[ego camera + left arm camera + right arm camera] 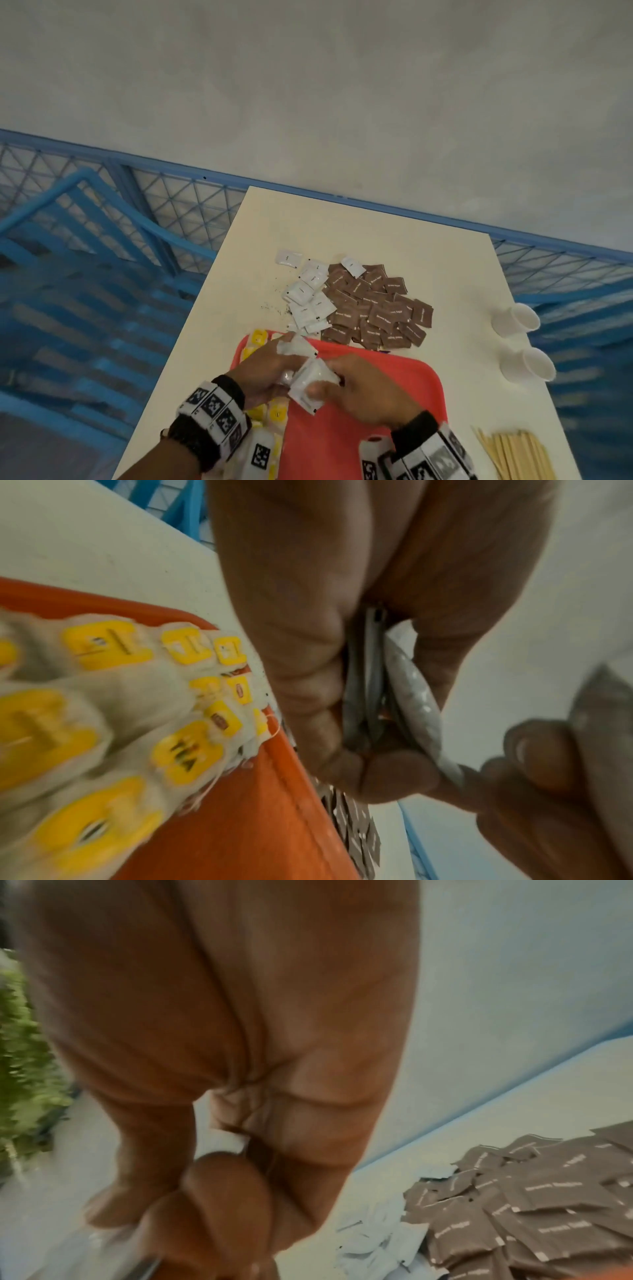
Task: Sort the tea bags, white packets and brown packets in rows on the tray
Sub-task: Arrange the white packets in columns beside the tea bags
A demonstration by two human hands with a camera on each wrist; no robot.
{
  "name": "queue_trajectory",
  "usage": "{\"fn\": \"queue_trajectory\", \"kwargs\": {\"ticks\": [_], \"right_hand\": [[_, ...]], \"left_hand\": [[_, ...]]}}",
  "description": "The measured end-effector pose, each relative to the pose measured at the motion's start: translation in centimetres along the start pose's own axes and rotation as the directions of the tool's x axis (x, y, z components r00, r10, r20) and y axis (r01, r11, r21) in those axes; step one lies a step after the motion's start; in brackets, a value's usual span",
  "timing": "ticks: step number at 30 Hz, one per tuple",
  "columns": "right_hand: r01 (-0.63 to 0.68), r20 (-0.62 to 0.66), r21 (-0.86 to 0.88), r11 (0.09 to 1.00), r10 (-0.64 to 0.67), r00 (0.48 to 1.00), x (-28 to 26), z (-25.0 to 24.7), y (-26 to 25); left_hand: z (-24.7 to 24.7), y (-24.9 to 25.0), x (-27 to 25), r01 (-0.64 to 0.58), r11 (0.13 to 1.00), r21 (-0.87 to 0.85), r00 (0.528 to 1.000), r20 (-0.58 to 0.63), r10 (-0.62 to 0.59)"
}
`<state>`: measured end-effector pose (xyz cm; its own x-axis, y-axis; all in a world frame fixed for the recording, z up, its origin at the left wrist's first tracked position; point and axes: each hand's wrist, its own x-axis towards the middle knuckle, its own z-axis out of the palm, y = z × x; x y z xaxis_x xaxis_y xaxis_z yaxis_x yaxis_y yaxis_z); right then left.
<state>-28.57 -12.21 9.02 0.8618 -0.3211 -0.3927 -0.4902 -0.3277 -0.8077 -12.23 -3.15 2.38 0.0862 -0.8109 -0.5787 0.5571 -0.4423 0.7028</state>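
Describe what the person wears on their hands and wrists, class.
Both hands are bare, no gloves or rings to be seen. The left wrist and the right wrist each carry a black strap ringed with white blocks printed with black square code patterns. No sleeves show.

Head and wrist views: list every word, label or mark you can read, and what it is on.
"Brown Sugar": on the brown packets, clearest in the head view.
White packets: small print, too small to read.
Tea bags: yellow tags with print, too blurred to read.
Wristbands: square black-and-white marker patterns, no words.
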Motion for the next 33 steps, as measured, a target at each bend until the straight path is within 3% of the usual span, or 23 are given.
{"fn": "queue_trajectory", "kwargs": {"ticks": [2,4,6,8,10,14,20,28,33], "right_hand": [[0.054,0.074,-0.117,0.992,-0.046,0.996,-0.6,1.5,-0.4],[0.083,0.064,-0.146,0.986,-0.074,0.995,-0.8,2.4,-0.4],[0.039,-0.054,-0.091,0.995,-0.044,0.998,-1.2,3.2,-0.3],[-0.028,-0.171,0.013,1.0,0.03,0.985,-1.5,4.3,-0.3],[-0.045,-0.259,0.098,0.994,0.069,0.964,-1.7,5.5,-0.6],[-0.046,-0.421,0.018,0.999,0.049,0.906,-2.4,7.0,-1.1],[0.02,-0.395,0.396,0.918,0.151,0.906,-4.5,6.6,-1.7],[0.057,-0.429,0.498,0.865,0.189,0.883,-6.8,5.6,-2.4],[0.124,-0.441,0.394,0.911,0.069,0.895,-7.3,6.5,-3.7]], "left_hand": [[0.4,-1.4,-1.3,0.014,0.999,-0.051,0.999,0.052,-0.012],[0.9,-2.3,-2.7,0.087,0.985,-0.15,0.993,0.097,-0.072],[1.3,-3.0,-4.0,0.192,0.955,-0.226,0.974,0.16,-0.158],[1.5,-3.6,-5.1,0.227,0.936,-0.271,0.961,0.22,-0.169],[1.6,-3.9,-6.0,0.183,0.956,-0.231,0.968,0.212,-0.134],[1.7,-4.2,-7.3,0.08,0.985,-0.156,0.988,0.14,-0.058],[1.7,-4.1,-9.4,-0.011,0.999,-0.049,0.987,0.162,0.019],[1.1,-3.9,-12.2,-0.216,0.959,0.185,0.973,0.125,0.195],[1.4,-3.8,-13.4,-0.285,0.89,0.356,0.958,0.123,0.257]]}}
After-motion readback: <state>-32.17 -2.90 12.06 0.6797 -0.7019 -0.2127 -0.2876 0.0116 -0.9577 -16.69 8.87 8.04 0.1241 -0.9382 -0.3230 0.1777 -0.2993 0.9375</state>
